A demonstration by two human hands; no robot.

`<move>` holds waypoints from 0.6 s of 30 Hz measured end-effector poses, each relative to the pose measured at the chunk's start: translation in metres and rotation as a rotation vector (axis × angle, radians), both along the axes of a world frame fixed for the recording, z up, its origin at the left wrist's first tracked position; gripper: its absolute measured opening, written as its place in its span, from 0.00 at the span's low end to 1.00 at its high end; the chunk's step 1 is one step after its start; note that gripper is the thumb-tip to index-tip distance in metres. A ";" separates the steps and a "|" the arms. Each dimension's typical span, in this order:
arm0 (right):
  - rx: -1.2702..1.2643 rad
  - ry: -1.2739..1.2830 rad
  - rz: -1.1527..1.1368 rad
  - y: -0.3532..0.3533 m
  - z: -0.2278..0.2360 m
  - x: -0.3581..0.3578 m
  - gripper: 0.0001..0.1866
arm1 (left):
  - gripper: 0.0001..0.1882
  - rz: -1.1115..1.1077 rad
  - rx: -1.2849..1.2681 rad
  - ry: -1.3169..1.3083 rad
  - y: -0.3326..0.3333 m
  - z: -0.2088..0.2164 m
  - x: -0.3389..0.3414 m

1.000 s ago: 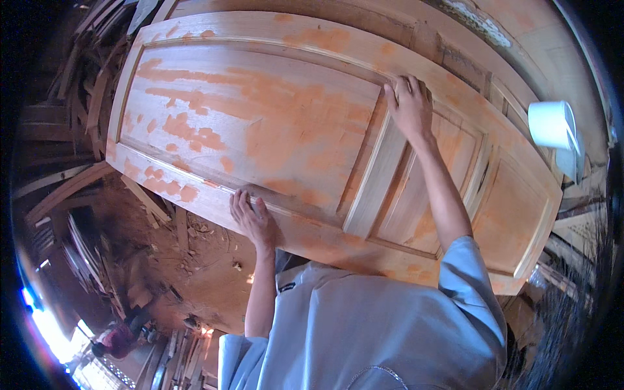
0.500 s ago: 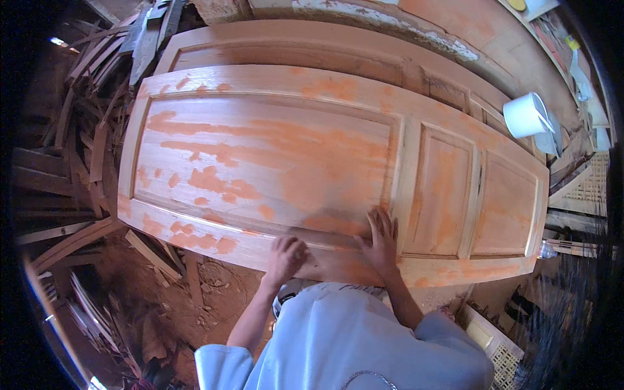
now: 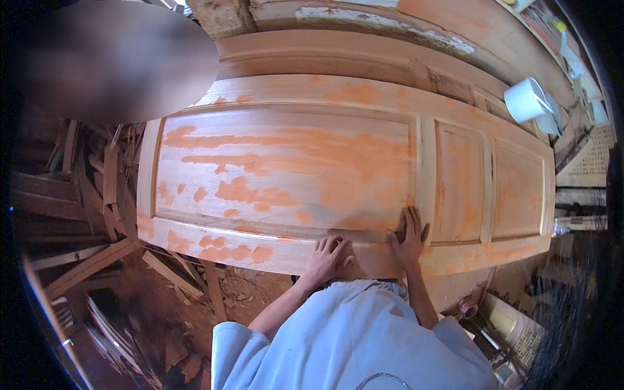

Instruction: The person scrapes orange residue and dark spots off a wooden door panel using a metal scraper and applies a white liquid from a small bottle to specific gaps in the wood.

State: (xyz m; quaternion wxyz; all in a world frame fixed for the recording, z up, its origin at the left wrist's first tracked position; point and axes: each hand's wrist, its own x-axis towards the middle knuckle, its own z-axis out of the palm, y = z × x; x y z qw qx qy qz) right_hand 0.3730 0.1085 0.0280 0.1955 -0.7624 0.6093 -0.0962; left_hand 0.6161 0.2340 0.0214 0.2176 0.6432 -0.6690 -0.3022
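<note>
A pale wooden panelled door (image 3: 305,224) with orange filler smears lies flat in front of me. My left hand (image 3: 328,261) is at the door's near rail, its fingers bent inward. Anything under those fingers is hidden from me. Further right, my right hand (image 3: 408,240) rests on the near rail with its fingers stretched out toward the corner of the large panel. It holds nothing that I can see.
Behind this door lies a second wooden door (image 3: 338,55). A white bucket (image 3: 525,101) stands at the far right. Scrap wood strips (image 3: 84,270) are heaped at the left, above a dusty floor (image 3: 179,309). A blurred patch covers the upper left.
The door sits further right in the picture as the view shifts. My left hand has slid right along the near rail, closer to my right hand. A blurred patch now covers the upper left.
</note>
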 end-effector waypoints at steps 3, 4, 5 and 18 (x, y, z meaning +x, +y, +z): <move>-0.026 -0.025 -0.001 0.000 0.000 -0.003 0.41 | 0.26 0.023 0.005 0.010 -0.003 0.005 -0.004; -0.031 -0.024 -0.038 0.002 0.000 -0.003 0.41 | 0.25 0.058 0.000 0.020 -0.004 0.008 -0.004; -0.018 -0.099 0.003 0.001 0.002 -0.008 0.40 | 0.25 -0.001 -0.026 0.032 -0.006 0.005 -0.007; -0.231 -0.269 -0.333 -0.052 0.044 -0.227 0.26 | 0.14 0.408 -0.250 0.166 -0.050 0.008 -0.096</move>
